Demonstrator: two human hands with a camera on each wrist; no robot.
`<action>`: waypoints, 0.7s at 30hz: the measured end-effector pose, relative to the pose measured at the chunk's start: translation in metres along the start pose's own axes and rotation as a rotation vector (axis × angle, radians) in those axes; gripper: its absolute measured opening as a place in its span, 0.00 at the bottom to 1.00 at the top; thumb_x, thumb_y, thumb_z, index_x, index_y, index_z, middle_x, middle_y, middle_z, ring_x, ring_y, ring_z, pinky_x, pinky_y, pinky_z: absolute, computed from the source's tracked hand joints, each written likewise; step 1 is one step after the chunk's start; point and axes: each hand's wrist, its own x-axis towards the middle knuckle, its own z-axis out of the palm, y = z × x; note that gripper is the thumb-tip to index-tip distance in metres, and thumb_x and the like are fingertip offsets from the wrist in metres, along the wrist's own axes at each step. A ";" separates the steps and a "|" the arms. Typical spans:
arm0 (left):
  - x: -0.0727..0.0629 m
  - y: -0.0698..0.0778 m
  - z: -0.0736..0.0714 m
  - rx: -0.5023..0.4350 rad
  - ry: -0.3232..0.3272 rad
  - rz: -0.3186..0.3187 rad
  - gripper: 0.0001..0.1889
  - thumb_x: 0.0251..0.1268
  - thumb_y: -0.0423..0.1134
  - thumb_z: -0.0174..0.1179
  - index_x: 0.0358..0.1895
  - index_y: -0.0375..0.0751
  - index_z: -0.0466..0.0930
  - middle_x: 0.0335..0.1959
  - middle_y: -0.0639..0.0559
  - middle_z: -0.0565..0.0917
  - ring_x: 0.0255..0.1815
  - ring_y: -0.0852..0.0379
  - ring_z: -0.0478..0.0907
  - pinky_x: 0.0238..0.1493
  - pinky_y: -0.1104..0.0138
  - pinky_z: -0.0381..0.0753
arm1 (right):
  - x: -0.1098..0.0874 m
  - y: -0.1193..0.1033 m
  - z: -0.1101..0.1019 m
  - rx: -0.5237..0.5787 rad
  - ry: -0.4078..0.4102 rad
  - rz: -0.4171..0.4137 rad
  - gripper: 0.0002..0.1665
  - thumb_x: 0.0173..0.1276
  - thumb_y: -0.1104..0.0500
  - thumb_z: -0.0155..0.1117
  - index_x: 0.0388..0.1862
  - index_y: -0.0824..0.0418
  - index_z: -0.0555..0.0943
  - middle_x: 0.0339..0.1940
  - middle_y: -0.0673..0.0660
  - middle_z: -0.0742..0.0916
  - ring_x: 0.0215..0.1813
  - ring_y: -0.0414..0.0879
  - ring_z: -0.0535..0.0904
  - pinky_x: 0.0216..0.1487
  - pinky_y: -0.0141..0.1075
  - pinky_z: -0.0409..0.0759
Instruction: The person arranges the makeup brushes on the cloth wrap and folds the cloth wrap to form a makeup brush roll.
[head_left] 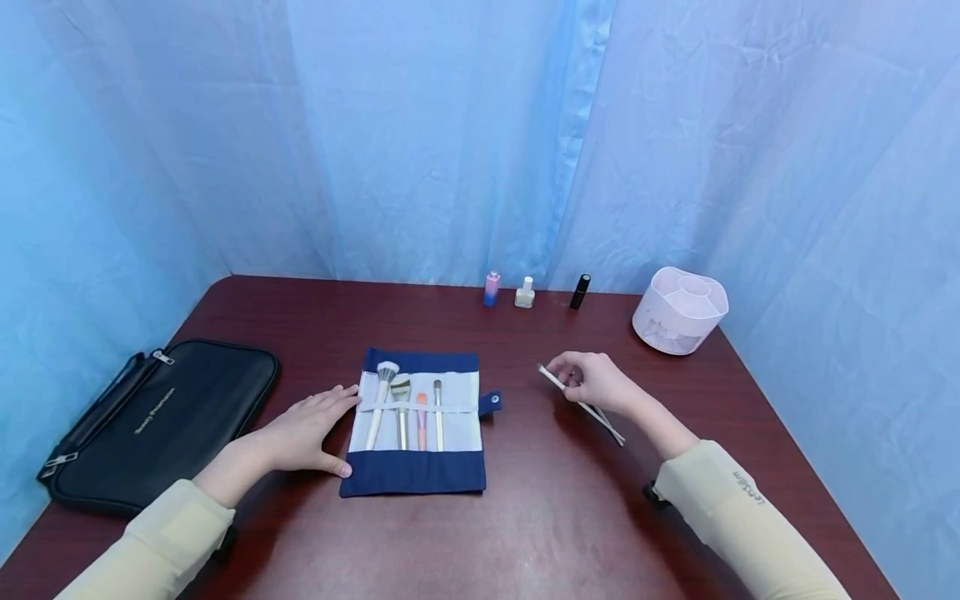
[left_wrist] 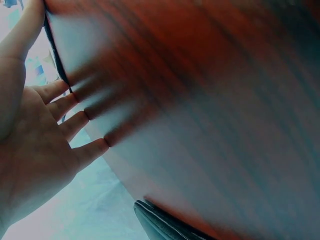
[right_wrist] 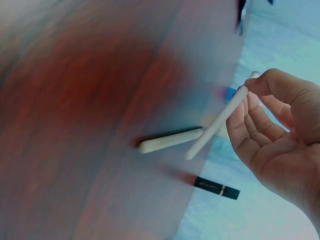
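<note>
Right hand point(head_left: 597, 382) is pinching a brush point(head_left: 554, 380) over the desk point(head_left: 540, 533), toward its right edge; left hand point(head_left: 306, 429) is lying spread, holding nothing, at the roll point(head_left: 412, 473)'s left edge. IMO pinching lightly is probably giving better control.

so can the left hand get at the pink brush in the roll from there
Probably yes: the left hand rests at the edge of the brush roll, holding no brush, though two other brushes lie between it and the pink brush.
</note>
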 end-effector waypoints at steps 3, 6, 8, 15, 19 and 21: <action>0.000 0.000 -0.001 -0.001 -0.001 0.002 0.56 0.42 0.66 0.67 0.71 0.36 0.57 0.74 0.40 0.57 0.73 0.37 0.53 0.67 0.41 0.56 | 0.003 -0.010 -0.004 0.034 0.010 0.005 0.20 0.55 0.68 0.63 0.49 0.57 0.80 0.32 0.50 0.82 0.32 0.42 0.76 0.33 0.32 0.77; 0.000 0.001 -0.001 -0.003 0.000 0.001 0.55 0.43 0.66 0.68 0.71 0.36 0.57 0.73 0.40 0.57 0.73 0.37 0.53 0.67 0.41 0.56 | 0.006 -0.019 -0.007 0.076 0.019 0.018 0.21 0.56 0.67 0.63 0.49 0.56 0.79 0.32 0.51 0.82 0.34 0.43 0.76 0.34 0.33 0.78; 0.000 0.001 -0.001 -0.004 0.002 0.001 0.55 0.43 0.65 0.68 0.71 0.36 0.57 0.73 0.40 0.57 0.73 0.37 0.53 0.67 0.41 0.56 | 0.009 -0.025 -0.010 0.110 0.021 0.030 0.21 0.56 0.67 0.63 0.50 0.56 0.79 0.33 0.52 0.81 0.35 0.45 0.76 0.34 0.35 0.78; 0.000 0.001 0.000 -0.001 0.007 0.007 0.55 0.43 0.65 0.68 0.71 0.36 0.57 0.73 0.41 0.57 0.73 0.38 0.53 0.67 0.41 0.56 | 0.022 -0.046 -0.019 0.181 0.045 0.031 0.20 0.58 0.66 0.61 0.51 0.58 0.76 0.34 0.54 0.80 0.37 0.48 0.75 0.35 0.38 0.77; -0.001 0.001 -0.001 -0.003 0.010 0.007 0.55 0.42 0.65 0.68 0.71 0.36 0.58 0.73 0.40 0.58 0.73 0.38 0.53 0.67 0.41 0.56 | 0.032 -0.059 -0.022 0.210 0.078 0.021 0.17 0.61 0.65 0.59 0.49 0.56 0.76 0.35 0.54 0.80 0.38 0.48 0.76 0.36 0.39 0.76; -0.001 0.001 -0.001 -0.004 0.010 0.007 0.55 0.42 0.65 0.68 0.71 0.36 0.58 0.73 0.40 0.58 0.73 0.38 0.53 0.67 0.41 0.56 | 0.037 -0.066 -0.023 0.227 0.095 0.016 0.16 0.62 0.64 0.59 0.49 0.54 0.76 0.36 0.54 0.80 0.38 0.48 0.76 0.37 0.39 0.76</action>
